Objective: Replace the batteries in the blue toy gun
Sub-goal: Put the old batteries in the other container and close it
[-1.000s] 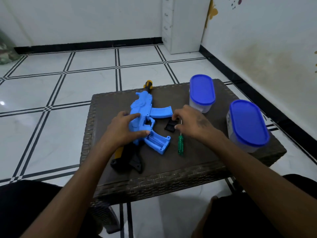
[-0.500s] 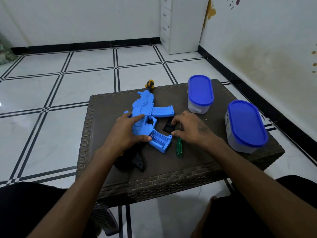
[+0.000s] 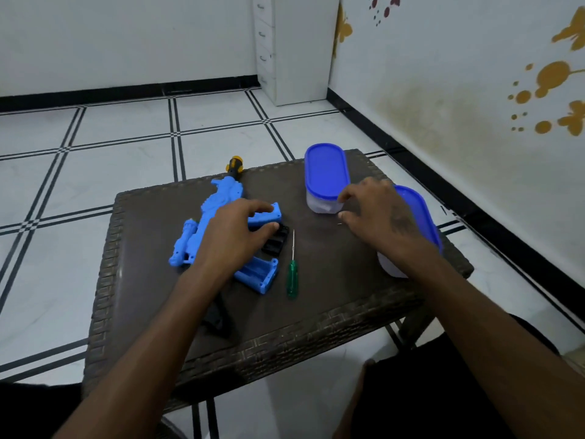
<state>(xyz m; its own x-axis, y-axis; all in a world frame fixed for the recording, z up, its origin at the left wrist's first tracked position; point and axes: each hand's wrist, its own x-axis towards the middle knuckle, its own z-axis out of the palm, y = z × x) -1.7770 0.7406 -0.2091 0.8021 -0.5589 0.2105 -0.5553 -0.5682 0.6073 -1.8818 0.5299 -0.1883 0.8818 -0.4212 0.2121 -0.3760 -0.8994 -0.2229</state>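
Blue plastic toy gun (image 3: 218, 213) lies at the middle left of the frame on the dark woven table (image 3: 332, 280), its long axis running from lower left up to the orange-tipped muzzle. The left hand (image 3: 235, 237) rests on its body with curled fingers gripping it; the open battery compartment (image 3: 258, 274) is just below this hand. A black cover (image 3: 277, 242) and a green-handled screwdriver (image 3: 292, 274) lie beside it. Further right, the right hand (image 3: 375, 213), loosely open and holding nothing I can see, is just beside the small blue-lidded container (image 3: 326, 182), so this hand is nearer to open it.
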